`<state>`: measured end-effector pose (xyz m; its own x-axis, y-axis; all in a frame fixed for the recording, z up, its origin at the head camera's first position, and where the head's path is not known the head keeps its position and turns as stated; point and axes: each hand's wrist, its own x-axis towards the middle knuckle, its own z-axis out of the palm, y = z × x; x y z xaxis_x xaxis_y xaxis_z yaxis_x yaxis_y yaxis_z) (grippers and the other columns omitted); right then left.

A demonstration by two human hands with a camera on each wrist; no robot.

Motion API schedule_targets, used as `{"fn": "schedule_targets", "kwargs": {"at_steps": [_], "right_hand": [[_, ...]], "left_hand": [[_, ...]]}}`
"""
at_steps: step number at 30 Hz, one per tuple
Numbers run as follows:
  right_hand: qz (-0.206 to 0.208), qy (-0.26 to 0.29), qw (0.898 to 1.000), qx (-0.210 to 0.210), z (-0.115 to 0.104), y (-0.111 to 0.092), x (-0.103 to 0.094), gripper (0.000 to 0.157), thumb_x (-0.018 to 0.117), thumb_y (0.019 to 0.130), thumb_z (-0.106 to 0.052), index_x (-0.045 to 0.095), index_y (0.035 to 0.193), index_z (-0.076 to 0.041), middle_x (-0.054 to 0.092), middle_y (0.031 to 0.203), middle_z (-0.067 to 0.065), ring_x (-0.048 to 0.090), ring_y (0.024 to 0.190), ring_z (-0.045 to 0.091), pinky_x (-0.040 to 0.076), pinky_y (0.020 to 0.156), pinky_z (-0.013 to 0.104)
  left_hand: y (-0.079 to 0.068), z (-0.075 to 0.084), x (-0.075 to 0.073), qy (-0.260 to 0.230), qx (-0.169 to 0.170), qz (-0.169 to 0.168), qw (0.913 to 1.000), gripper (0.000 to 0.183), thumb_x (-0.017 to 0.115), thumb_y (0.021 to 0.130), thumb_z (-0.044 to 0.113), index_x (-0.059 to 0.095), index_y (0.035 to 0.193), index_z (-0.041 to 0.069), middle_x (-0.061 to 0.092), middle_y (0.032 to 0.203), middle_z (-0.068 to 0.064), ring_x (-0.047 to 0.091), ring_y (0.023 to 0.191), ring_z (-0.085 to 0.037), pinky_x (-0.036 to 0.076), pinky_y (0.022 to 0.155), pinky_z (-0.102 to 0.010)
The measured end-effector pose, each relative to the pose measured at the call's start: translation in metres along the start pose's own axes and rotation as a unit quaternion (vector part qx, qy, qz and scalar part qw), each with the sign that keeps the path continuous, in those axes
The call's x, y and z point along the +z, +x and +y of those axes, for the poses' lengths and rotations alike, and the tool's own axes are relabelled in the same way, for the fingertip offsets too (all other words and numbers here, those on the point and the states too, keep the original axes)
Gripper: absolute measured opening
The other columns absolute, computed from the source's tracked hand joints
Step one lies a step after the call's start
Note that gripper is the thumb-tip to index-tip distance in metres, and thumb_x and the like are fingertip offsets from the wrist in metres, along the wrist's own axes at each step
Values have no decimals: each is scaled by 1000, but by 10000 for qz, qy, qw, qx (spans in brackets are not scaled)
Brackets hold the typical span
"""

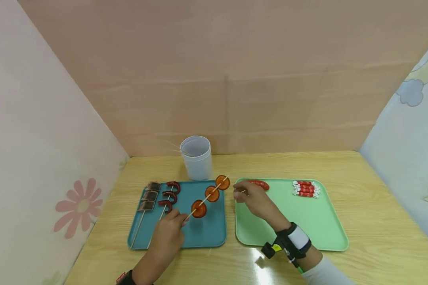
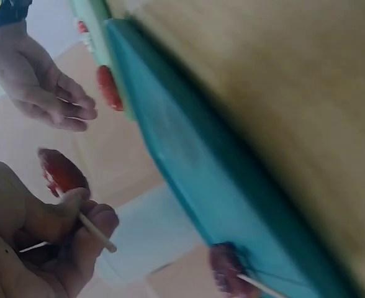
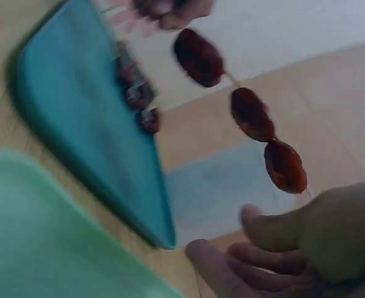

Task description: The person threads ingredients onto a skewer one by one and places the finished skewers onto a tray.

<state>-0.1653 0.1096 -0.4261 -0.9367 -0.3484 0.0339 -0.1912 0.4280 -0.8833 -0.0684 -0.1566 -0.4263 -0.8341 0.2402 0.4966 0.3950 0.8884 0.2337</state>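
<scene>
My left hand point(image 1: 169, 233) pinches the lower end of a wooden skewer point(image 1: 204, 201) carrying three round orange-brown slices point(image 1: 212, 194). The skewer slants up to the right above the blue tray point(image 1: 214, 233). Just past its tip is my right hand point(image 1: 255, 200), fingers loosely bent and apart from the slices. In the right wrist view, the right hand point(image 3: 294, 254) has a gap between thumb and fingers, with nothing in it. Two more skewers lie on the blue tray: one with dark square pieces point(image 1: 149, 196), one with curled dark-red pieces point(image 1: 169, 195), partly behind my left hand.
A green tray point(image 1: 289, 233) stands to the right, holding a red sausage point(image 1: 260, 184) at its back left and several red sticks with white ends point(image 1: 306, 189) at its back right. Behind the blue tray stands a translucent white bucket point(image 1: 199, 168) with thin sticks inside.
</scene>
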Motion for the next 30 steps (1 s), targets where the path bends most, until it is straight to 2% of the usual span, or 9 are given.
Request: {"fn": "schedule_targets", "kwargs": {"at_steps": [2,4,7,9,11,13,16,24,30], "right_hand": [[-80,-982,9951,98,1,10,13,42,63,93,-16,56,127,7,66,110,16,66,95,26,55,79,38],[-208,-1790,9836,117,0,21,26,42,68,88,-19,59,120,7,66,104,16,63,92,26,54,75,38],[-334,-2549,9664,-5,0,32,43,35,74,82,-19,62,102,7,62,89,15,59,83,26,52,68,37],[-304,-2810,9591,-135,0,37,50,22,72,82,-13,60,86,4,56,77,11,55,74,24,48,61,36],[-143,-2883,9567,-377,0,39,56,14,66,81,-3,54,74,0,49,69,7,49,66,21,43,55,33],[53,-2906,9548,-616,0,40,59,18,58,79,7,48,67,-3,42,64,5,43,58,19,38,48,29],[237,-2837,9564,-652,1,41,62,26,50,74,13,41,62,-8,35,61,1,37,51,15,31,42,25],[67,-2381,9712,-92,3,46,58,34,48,72,14,33,59,-13,27,60,-2,31,47,12,26,39,22],[-79,-2268,9736,249,1,49,56,32,49,71,13,36,58,-13,31,59,-2,34,47,13,27,39,22]], "left_hand": [[-4,-4,3,69,-263,-164,9995,14,75,72,-8,76,84,-1,54,70,-1,61,61,-16,54,53,-26],[-8,-7,5,147,-518,-276,9982,12,75,71,-8,75,82,-2,55,69,-2,61,60,-19,54,52,-30],[-12,-13,7,297,-910,-494,9942,10,75,70,-8,73,77,-2,54,68,-3,61,59,-23,54,51,-35],[-15,-17,7,369,-1135,-679,9905,8,75,70,-8,72,75,-2,54,67,-4,61,60,-25,53,52,-38],[-17,-21,9,426,-1306,-829,9871,6,74,71,-7,71,73,-2,54,66,-4,60,59,-26,53,52,-39],[-18,-24,10,491,-1370,-922,9851,7,74,71,-7,70,71,-2,53,65,-4,60,59,-26,53,51,-40],[-19,-26,12,583,-1432,-987,9830,11,74,69,-7,67,65,1,53,63,-4,58,56,-25,51,49,-39],[-14,-26,14,468,-1528,-1208,9797,29,68,65,-11,51,52,9,48,57,-3,49,50,-16,37,42,-30],[-8,-26,11,397,-1610,-1507,9746,39,66,67,-11,40,51,14,39,54,2,36,52,-12,30,45,-29]]}}
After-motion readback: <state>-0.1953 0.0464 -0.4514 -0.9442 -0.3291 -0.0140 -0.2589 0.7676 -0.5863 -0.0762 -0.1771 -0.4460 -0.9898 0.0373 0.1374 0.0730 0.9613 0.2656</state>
